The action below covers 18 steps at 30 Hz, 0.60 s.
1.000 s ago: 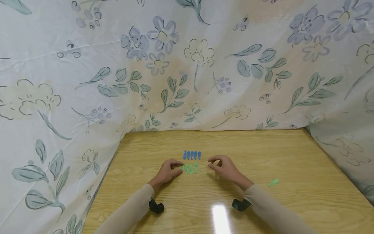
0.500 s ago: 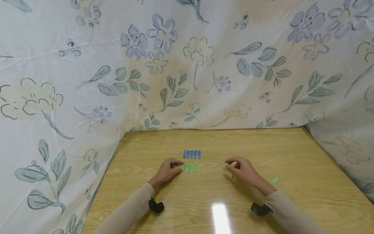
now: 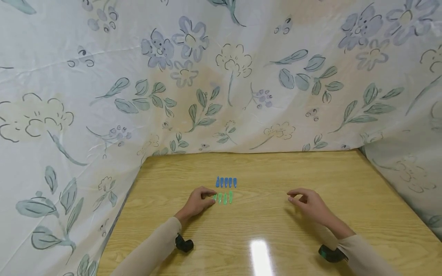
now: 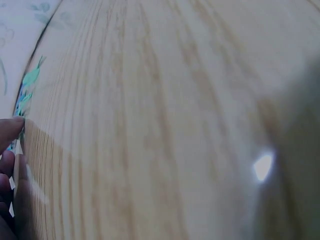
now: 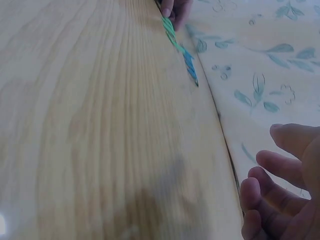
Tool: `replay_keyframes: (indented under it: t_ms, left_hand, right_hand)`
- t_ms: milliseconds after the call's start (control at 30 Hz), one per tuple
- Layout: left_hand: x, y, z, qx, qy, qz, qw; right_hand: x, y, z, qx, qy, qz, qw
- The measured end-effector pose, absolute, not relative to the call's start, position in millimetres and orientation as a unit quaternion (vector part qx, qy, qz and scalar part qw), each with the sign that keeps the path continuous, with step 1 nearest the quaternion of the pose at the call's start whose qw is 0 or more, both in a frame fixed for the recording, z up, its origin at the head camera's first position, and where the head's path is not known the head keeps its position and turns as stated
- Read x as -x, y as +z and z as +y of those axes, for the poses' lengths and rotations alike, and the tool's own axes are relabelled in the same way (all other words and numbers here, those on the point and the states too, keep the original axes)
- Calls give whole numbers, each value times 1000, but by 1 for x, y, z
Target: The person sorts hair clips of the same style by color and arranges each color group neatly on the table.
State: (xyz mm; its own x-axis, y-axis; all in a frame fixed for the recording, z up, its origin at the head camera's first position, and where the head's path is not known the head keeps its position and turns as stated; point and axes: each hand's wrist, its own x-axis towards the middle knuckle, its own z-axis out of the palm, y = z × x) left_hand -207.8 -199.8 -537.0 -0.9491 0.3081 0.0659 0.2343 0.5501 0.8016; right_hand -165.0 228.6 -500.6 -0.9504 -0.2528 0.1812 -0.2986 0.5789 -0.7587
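Observation:
Several green hair clips (image 3: 225, 198) lie side by side in a short row on the wooden table. Just beyond them is a row of several blue hair clips (image 3: 226, 182). My left hand (image 3: 197, 201) rests at the left end of the green row, thumb and forefinger at the two ends of the leftmost green clip, partly covering it. In the left wrist view, the thumb (image 4: 11, 129) is beside green clips (image 4: 31, 76). Well to the right, my right hand (image 3: 310, 205) hovers over the table with fingers loosely bent, holding nothing.
The wooden table (image 3: 262, 168) meets a flower-patterned cloth (image 3: 241, 76) at its back and sides. Each wrist wears a dark camera, such as the one on the right wrist (image 3: 331, 253). Light glares off the table (image 3: 260, 255) near the front.
My right hand has moved steadily right, away from the clip rows. A lone green clip seen earlier on the right is now hidden behind the right arm. The left hand has stayed put.

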Motion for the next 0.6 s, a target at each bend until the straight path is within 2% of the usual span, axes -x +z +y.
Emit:
replay_keyframes:
  t_ms: [600]
  left_hand:
    - [210,-537,-199,-146,447,882,42]
  right_hand:
    - [139,-506,290,-113,399,-910,12]
